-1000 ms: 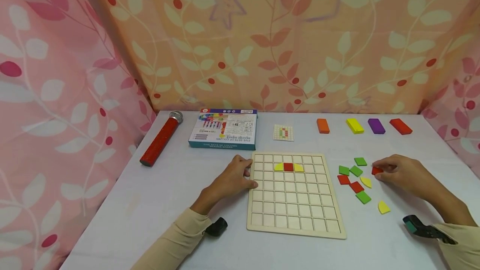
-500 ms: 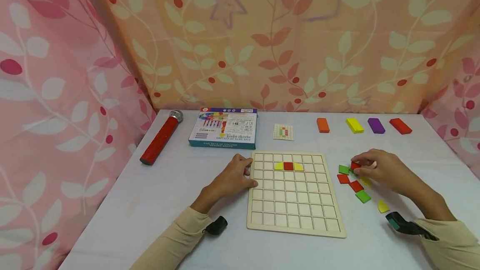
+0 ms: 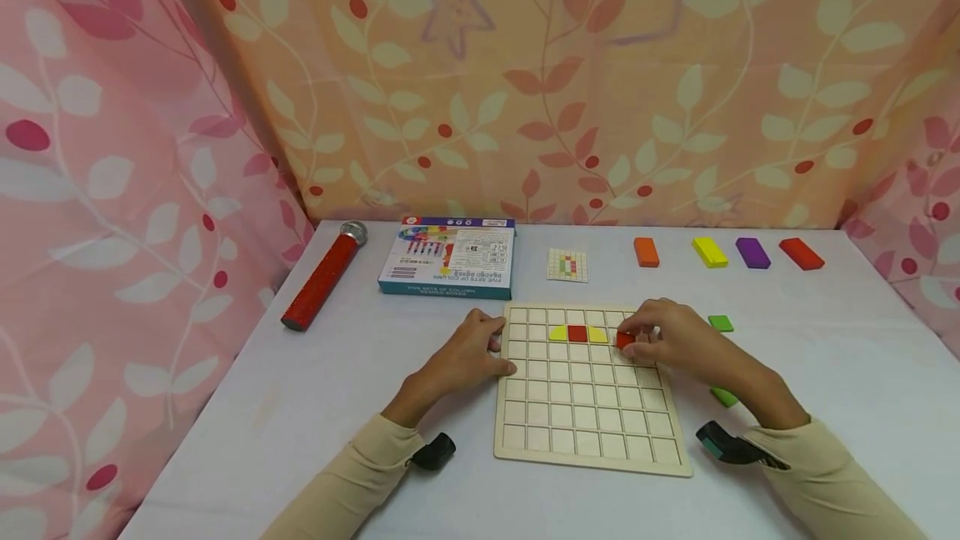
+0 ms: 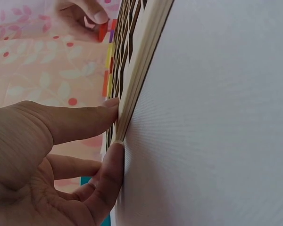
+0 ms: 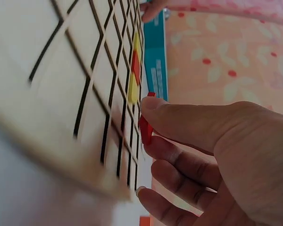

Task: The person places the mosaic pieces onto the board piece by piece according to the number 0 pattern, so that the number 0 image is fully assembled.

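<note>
My left hand grips the left edge of a pale wooden grid board, thumb on its face and a finger against its edge in the left wrist view. Between the thumb and a finger, my right hand pinches a red square tile, held just over the board's upper right cells. In the board's second row lie a red square tile and, on either side of it, yellow curved tiles. Loose green tiles show right of the board; my right hand and forearm hide other loose tiles.
A small printed pattern card lies behind the board, with a flat box to its left. Farther left is a red microphone. Orange, yellow, purple and red blocks line the back right.
My right hand has carried the red tile leftward, from the loose tiles at the right to over the board. My left hand has stayed at the board's left edge.
</note>
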A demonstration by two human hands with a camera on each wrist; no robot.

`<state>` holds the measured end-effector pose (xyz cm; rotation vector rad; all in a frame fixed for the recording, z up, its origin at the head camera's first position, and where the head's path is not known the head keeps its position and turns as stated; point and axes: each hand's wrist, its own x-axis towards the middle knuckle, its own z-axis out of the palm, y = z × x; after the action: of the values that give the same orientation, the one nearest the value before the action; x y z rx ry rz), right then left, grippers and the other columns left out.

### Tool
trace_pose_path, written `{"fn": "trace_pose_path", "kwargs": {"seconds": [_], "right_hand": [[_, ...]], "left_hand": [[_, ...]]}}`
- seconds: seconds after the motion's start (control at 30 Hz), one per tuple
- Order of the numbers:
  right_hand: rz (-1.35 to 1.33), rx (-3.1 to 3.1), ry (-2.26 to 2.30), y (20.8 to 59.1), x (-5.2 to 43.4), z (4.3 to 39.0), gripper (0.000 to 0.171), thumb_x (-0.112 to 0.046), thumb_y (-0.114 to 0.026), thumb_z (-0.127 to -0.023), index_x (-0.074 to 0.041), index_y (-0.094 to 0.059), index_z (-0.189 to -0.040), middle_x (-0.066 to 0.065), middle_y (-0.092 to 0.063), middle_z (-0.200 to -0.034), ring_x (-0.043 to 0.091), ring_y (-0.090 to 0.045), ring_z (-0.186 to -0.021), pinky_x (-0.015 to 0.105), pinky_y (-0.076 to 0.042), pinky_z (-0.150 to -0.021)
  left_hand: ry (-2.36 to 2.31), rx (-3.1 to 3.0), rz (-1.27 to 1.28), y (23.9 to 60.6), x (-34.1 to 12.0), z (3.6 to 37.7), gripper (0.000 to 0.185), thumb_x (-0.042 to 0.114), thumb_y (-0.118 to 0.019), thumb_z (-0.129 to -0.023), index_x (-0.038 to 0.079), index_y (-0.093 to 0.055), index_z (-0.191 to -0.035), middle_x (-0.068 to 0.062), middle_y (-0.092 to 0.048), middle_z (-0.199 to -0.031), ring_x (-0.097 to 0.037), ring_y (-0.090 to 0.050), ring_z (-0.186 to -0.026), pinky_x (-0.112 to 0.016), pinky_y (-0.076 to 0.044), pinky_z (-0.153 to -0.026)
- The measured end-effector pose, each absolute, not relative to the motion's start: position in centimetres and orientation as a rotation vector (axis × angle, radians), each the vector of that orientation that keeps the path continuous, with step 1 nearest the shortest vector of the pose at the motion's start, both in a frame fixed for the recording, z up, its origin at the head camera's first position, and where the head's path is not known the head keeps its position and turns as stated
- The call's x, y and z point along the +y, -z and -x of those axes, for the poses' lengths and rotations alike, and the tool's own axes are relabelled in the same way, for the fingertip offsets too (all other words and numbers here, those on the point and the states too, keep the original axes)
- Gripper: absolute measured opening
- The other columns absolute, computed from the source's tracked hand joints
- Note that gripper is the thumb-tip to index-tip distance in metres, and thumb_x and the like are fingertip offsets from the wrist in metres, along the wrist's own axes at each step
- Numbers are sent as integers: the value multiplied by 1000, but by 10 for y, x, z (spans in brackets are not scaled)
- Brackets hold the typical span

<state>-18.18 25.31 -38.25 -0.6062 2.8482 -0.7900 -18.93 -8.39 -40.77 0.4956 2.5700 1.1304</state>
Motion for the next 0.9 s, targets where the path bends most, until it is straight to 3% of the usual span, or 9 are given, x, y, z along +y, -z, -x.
{"fn": "trace_pose_path", "kwargs": {"seconds": [0.2,0.9], "right_hand": [[669,2783,785,384,232,186,30,-28,-84,-92,-12,-80,-118,-1,-69,-109,22,-57,-104,39,-50,-87],[793,2777,733,388,226,184,23,-15,-82,-92,-13,-83,-115,-6,-71,-108,19,-60,-106,45,-51,-93]], "left_hand": [[-1130,2576,-497,409,-84,189,77,12,-86,-89,-6,-48,-154,-12,-48,-120,-20,-50,-105,-34,-44,-88],[-1107,2585,-490,410,-83,190,78,12,-86,-90,-6,-48,-155,-11,-48,-118,-19,-49,-104,-32,-43,-85]]}}
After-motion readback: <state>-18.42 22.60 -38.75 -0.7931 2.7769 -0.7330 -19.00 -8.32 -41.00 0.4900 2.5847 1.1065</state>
